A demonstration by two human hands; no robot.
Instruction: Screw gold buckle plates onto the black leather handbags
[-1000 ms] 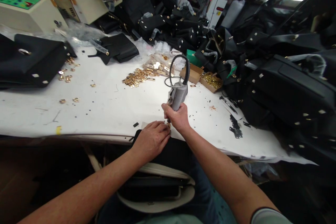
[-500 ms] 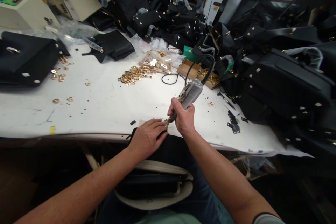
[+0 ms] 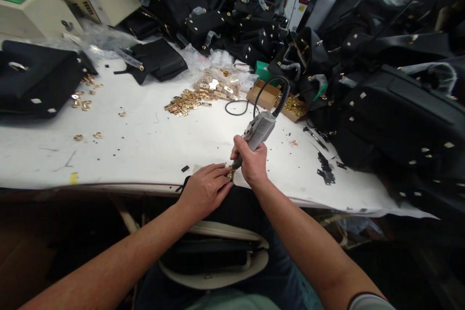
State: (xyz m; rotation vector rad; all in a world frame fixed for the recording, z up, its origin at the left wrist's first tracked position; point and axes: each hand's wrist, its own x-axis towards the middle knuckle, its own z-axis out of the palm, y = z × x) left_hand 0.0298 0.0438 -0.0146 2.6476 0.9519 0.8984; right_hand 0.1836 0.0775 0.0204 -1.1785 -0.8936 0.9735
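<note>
My right hand [image 3: 253, 161] is wrapped round a grey electric screwdriver [image 3: 262, 128], its tip pointing down and left. Under that tip, at the table's front edge, a small gold metal fitting [image 3: 230, 173] lies on a black and cream bag [image 3: 236, 206]. My left hand [image 3: 208, 185] rests on the bag's black flap, with its fingertips pressed against the fitting from the left. The bag's open, cream-edged lower part lies over my lap. The exact contact between the tip and the fitting is too small to make out.
Gold plates [image 3: 186, 102] are piled at mid-table, near an open cardboard box [image 3: 295, 108] of gold parts. Black bags lie left [image 3: 39, 80] and right [image 3: 407, 126]. The screwdriver's black cable [image 3: 284, 94] arches up behind it. Black plates [image 3: 326, 169] lie at the right.
The screwdriver stands slightly more upright, its top and cable shifted a little left. Both hands keep nearly the same place and hold. The view has shifted slightly.
</note>
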